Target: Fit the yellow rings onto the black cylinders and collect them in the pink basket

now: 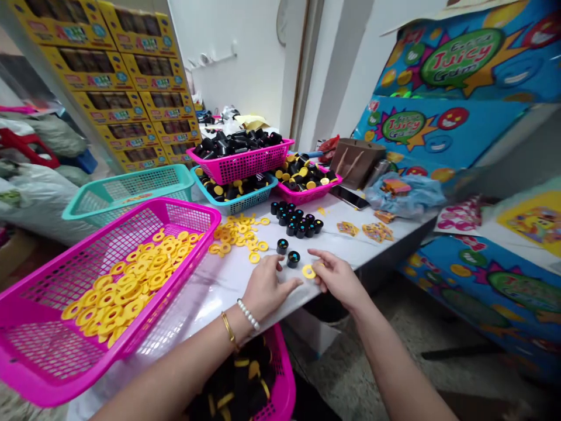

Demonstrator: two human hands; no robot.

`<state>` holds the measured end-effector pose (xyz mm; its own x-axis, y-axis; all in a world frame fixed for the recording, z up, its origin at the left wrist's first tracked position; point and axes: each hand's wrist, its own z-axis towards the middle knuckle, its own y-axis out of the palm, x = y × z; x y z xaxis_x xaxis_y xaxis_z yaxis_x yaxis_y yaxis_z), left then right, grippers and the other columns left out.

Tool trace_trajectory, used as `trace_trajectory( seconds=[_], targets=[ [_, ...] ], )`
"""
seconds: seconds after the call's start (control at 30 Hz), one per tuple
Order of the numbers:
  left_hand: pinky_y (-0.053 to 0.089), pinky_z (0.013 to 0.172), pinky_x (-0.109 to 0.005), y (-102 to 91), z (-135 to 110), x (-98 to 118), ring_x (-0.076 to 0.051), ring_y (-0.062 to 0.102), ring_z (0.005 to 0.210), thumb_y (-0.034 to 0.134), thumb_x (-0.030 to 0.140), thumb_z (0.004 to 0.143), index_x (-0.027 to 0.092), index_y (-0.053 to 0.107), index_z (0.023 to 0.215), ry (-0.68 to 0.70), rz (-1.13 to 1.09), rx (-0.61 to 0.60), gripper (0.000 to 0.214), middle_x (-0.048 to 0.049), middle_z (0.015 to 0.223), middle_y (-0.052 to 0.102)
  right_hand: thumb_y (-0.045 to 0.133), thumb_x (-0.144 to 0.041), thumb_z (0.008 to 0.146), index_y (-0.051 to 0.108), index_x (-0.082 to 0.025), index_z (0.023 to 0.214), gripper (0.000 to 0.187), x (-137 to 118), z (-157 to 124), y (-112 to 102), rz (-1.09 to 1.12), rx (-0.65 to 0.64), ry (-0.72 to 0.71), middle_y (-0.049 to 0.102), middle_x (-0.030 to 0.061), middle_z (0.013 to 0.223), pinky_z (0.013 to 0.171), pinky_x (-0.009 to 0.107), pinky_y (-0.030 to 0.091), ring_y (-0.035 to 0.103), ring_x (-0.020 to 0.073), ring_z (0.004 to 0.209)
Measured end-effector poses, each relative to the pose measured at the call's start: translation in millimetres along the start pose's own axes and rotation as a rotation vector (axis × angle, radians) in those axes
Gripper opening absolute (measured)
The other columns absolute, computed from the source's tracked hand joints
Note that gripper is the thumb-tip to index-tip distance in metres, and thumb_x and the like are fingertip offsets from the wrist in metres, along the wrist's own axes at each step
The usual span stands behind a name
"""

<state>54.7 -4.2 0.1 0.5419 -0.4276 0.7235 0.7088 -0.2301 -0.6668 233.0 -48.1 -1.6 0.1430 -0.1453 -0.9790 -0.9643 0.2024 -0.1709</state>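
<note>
My right hand (pixel 337 275) pinches a yellow plastic ring (pixel 308 271) with a small tab, just above the table's front edge; its index finger stretches forward. Left of it, my left hand (pixel 268 285) rests low over the tabletop, thumb and fingers apart, holding nothing that I can see. Between the hands stands a small black round cap (pixel 293 259) with a blue spot inside. A second black cap (pixel 282 246) sits just beyond my left fingertips. Farther back, several black caps (pixel 296 220) stand in a close group. Loose yellow rings (pixel 241 233) lie to their left.
A pink basket (pixel 175 206) of yellow rings fills the left side, beside a teal basket (pixel 131 175). Behind, a pink basket (pixel 245 164) of black pieces sits on other filled baskets. A phone (pixel 350 197) lies at the right. Below the table edge is another pink basket (pixel 287 374).
</note>
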Motion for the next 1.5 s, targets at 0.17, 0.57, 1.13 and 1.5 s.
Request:
trace_trajectory(
  seconds=[0.17, 0.57, 1.13, 1.5],
  targets=[
    [0.043, 0.074, -0.030, 6.3, 18.4, -5.8, -0.019, 0.056, 0.079, 0.067, 0.023, 0.075, 0.014, 0.063, 0.103, 0.001, 0.057, -0.022, 0.029, -0.0055, 0.085, 0.062, 0.049, -0.020, 0.080, 0.069, -0.016, 0.105, 0.032, -0.8, 14.1, 10.9, -0.258, -0.252, -0.102, 0.063, 0.0007, 0.069, 0.047, 0.020, 0.041, 0.053, 0.0103, 0.051],
    [0.040, 0.065, -0.026, -69.5, -97.1, -41.8, -0.016, 0.056, 0.071, 0.067, 0.029, 0.078, 0.019, 0.065, 0.096, -0.197, 0.106, 0.092, 0.021, -0.0021, 0.078, 0.063, 0.070, -0.035, 0.071, 0.071, -0.013, 0.081, 0.024, -23.1, -23.2, 74.5, 0.064, -0.444, 0.010, 0.061, 0.0007, 0.062, 0.041, 0.019, 0.034, 0.043, 0.0071, 0.045],
    [0.036, 0.060, -0.022, -76.9, -96.1, -36.0, -0.014, 0.057, 0.065, 0.060, 0.022, 0.079, 0.027, 0.064, 0.109, -0.201, -0.038, -0.032, 0.031, 0.0025, 0.074, 0.066, 0.055, -0.039, 0.086, 0.055, -0.019, 0.083, 0.021, -31.6, -27.5, 121.5, -0.173, -0.440, -0.064, 0.054, -0.0052, 0.049, 0.036, 0.017, 0.037, 0.050, 0.0095, 0.038],
    [0.030, 0.056, -0.022, -73.4, -92.7, -40.2, -0.011, 0.052, 0.058, 0.066, 0.024, 0.077, 0.025, 0.069, 0.091, -0.227, -0.002, -0.036, 0.015, 0.0048, 0.065, 0.063, 0.060, -0.041, 0.081, 0.052, -0.018, 0.078, 0.024, -33.5, -14.2, 114.4, 0.001, -0.495, 0.047, 0.048, -0.0087, 0.042, 0.030, 0.015, 0.034, 0.043, 0.0076, 0.030]
  ],
)
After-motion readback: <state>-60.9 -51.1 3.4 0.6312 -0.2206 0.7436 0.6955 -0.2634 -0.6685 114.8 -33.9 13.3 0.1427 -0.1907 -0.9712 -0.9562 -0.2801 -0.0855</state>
